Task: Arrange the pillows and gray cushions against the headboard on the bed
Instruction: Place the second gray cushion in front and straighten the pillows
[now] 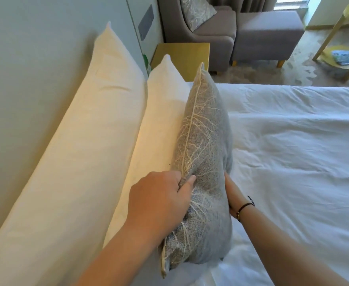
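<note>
A gray cushion (205, 141) with a pale branch pattern and cream piping stands on its edge on the white bed (293, 151). It leans against a white pillow (161, 120). Behind that, a second white pillow (76, 131) rests against the pale headboard (25, 58). My left hand (161, 197) grips the cushion's near top edge, thumb on the front face. My right hand (232, 195) presses the cushion's right face, its fingers hidden behind the fabric. A dark band circles my right wrist.
A yellow bedside table (182, 56) stands past the pillows. Beyond it are a gray armchair (200, 32) holding another patterned cushion (196, 9), a gray ottoman (266, 36), and a yellow round side table (345, 38) on the carpet.
</note>
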A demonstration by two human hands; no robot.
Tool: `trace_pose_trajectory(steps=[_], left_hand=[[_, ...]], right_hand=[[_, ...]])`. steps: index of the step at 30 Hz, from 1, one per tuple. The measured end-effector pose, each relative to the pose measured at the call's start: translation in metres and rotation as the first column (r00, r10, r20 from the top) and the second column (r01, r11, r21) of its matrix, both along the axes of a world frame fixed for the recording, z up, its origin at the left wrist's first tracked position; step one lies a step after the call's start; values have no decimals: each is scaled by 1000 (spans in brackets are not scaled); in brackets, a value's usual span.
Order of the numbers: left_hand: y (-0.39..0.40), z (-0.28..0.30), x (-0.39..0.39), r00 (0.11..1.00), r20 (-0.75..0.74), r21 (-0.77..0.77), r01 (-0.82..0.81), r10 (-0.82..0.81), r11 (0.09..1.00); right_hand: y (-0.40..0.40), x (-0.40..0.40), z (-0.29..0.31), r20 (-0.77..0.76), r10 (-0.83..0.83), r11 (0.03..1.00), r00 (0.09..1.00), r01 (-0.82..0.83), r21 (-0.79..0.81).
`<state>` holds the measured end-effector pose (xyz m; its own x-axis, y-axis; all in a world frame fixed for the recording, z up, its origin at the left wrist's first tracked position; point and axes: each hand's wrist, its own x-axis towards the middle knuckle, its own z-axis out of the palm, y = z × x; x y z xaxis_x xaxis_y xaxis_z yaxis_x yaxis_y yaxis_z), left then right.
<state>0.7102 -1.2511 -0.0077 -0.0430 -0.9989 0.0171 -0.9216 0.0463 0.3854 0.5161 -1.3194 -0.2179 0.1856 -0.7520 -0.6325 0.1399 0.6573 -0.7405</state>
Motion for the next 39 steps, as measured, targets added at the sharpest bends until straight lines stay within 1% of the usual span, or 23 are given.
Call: trace_pose_trajectory(steps=[2, 4, 6, 9, 12, 14, 16, 17, 19, 20, 21, 22, 23, 24, 25, 26, 28, 33, 35, 39], left_hand=[[-1, -15, -9, 999, 15, 113, -31, 30, 993], [-1, -23, -16, 998, 9, 126, -59, 58, 990], [2, -21, -19, 997, 4, 114, -78, 78, 990], [14, -13, -13, 987, -90, 187, -111, 130, 976], [43, -11, -1, 964, -202, 212, -130, 174, 969], [73, -17, 11, 950, -230, 229, -160, 213, 960], [107, -28, 27, 937, -209, 235, -230, 281, 944], [124, -34, 36, 938, -154, 216, -275, 311, 937], [154, -45, 54, 938, 29, 186, -345, 346, 920], [167, -50, 62, 926, 85, 208, -377, 367, 903], [177, -54, 70, 912, 97, 270, -410, 399, 871], [188, -55, 76, 893, 54, 362, -434, 446, 825], [194, -55, 79, 871, -14, 456, -432, 491, 778], [200, -57, 82, 854, -78, 522, -404, 514, 751], [206, -59, 84, 856, -108, 550, -372, 505, 748], [211, -61, 85, 877, -119, 545, -334, 465, 769], [220, -62, 82, 910, -65, 510, -322, 409, 798], [234, -53, 85, 937, 78, 450, -337, 339, 827], [239, -46, 88, 950, 124, 441, -310, 285, 842], [251, -37, 104, 968, 146, 452, -251, 206, 856]], right_hand=[[6, -8, 1, -60, 14, 1000, 998, -14, -6], [10, -14, 9, -142, 34, 999, 989, -38, -21], [13, -16, 22, -228, 9, 999, 974, -20, -46], [28, -12, 45, -302, -114, 991, 947, 86, -105], [57, 1, 77, -291, -197, 969, 936, 140, -205], [77, 15, 103, -307, -192, 955, 932, 106, -276], [93, 27, 124, -393, -172, 943, 903, 35, -331], [99, 32, 132, -445, -143, 942, 884, -16, -335], [109, 43, 146, -537, -70, 938, 841, -128, -322], [113, 48, 150, -584, -46, 930, 811, -178, -320], [115, 53, 154, -628, -33, 921, 777, -221, -321], [118, 58, 158, -667, -22, 913, 744, -257, -317], [118, 61, 160, -698, -19, 910, 716, -276, -308], [118, 62, 161, -720, -16, 912, 694, -285, -295], [118, 64, 163, -735, -8, 914, 678, -294, -281], [118, 65, 164, -743, -2, 915, 669, -299, -271], [116, 66, 163, -750, 2, 917, 662, -300, -262], [116, 65, 163, -743, 24, 920, 669, -306, -246], [115, 64, 163, -749, 26, 920, 662, -309, -242], [118, 68, 160, -747, 36, 914, 664, -324, -244]])
